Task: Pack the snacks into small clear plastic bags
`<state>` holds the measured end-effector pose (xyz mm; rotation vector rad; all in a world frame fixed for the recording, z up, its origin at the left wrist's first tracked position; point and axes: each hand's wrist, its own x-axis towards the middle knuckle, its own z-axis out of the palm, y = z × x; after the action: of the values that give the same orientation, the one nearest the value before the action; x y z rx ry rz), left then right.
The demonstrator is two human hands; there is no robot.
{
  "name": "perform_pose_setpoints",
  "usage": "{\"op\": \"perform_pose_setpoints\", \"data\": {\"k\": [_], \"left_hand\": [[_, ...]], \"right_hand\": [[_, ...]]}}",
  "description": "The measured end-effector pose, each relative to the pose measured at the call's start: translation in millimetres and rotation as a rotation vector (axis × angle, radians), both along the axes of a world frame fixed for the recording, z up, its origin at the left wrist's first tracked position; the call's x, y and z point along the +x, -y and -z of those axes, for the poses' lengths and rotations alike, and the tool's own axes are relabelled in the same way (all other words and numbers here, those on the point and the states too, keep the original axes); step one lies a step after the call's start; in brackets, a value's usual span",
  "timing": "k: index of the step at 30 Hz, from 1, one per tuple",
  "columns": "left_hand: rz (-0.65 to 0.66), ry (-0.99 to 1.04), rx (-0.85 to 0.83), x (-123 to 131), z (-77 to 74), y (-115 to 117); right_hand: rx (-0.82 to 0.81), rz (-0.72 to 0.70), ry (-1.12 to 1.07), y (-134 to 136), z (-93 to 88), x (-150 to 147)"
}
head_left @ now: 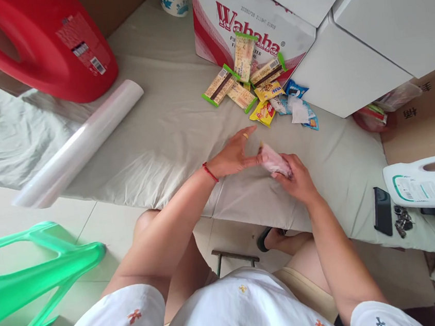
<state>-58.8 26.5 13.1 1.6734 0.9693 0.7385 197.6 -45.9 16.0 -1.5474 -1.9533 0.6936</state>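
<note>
My right hand [297,176] is closed round one end of a small pale pink snack packet [273,160], a little blurred. My left hand [232,153] is open beside it, fingers and thumb spread; the thumb tip is at the packet's near-left end, and whether it touches I cannot tell. Beyond the hands, on the grey cloth [166,121], lies a loose pile of wrapped snacks: crisp bars with green ends [220,85], yellow packets [263,114], a blue packet [296,89] and a white packet [298,110].
A Wahaha carton [241,20] stands behind the snacks, beside white cabinets [362,59]. On the left are a red jug [69,49], a clear film roll [79,146] and a green stool [38,275]. A white bottle [429,182], phone [382,211] and keys [403,221] lie right.
</note>
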Motion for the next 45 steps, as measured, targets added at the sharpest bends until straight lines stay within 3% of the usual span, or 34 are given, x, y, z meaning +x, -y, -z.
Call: {"op": "perform_pose_setpoints", "data": {"k": [2,4,6,9,12,18,22,26,29,31,33,37,39,40,42,45], "left_hand": [[-0.135,0.307,-0.153,-1,-5.8,1],[-0.168,0.580,-0.325,4,-9.9,6],[-0.055,0.805,-0.491,13,-11.6,13],[0.129,1.011,-0.678,24,-11.0,21],[0.108,1.043,-0.779,30,-7.6,21],[-0.051,1.080,-0.793,41,0.1,18],[0.015,0.976,-0.841,52,1.9,23],[-0.126,0.815,-0.803,51,4.7,18],[-0.193,0.770,-0.712,43,4.7,10],[-0.190,0.761,-0.695,39,3.7,8],[-0.184,0.744,-0.704,37,3.2,9],[-0.166,0.690,-0.743,39,5.5,14],[-0.179,0.696,-0.752,41,7.0,14],[-0.191,0.702,-0.753,42,7.6,13],[-0.215,0.706,-0.748,42,8.4,10],[-0.225,0.670,-0.728,43,8.8,6]], "right_hand": [[-0.126,0.135,-0.391,13,-5.6,-13],[-0.312,0.176,-0.785,24,-11.2,-33],[-0.530,0.151,-1.052,31,-14.7,-55],[-0.777,0.120,-1.224,34,-14.6,-81],[-0.819,0.153,-1.238,34,-11.9,-89],[-0.656,0.334,-1.098,45,-9.3,-72],[-0.570,0.477,-1.004,66,-5.3,-59],[-0.589,0.537,-0.823,97,-10.1,-29],[-0.573,0.600,-0.762,106,-19.4,14],[-0.512,0.658,-0.737,94,-29.0,53],[-0.414,0.720,-0.709,64,-44.7,98],[-0.161,0.812,-0.673,-34,-95.1,190],[-0.067,0.822,-0.644,-82,-118.1,223],[-0.100,0.786,-0.571,-100,-124.8,233],[-0.105,0.756,-0.524,-121,-124.0,238],[-0.108,0.693,-0.478,-114,-86.6,209]]}}
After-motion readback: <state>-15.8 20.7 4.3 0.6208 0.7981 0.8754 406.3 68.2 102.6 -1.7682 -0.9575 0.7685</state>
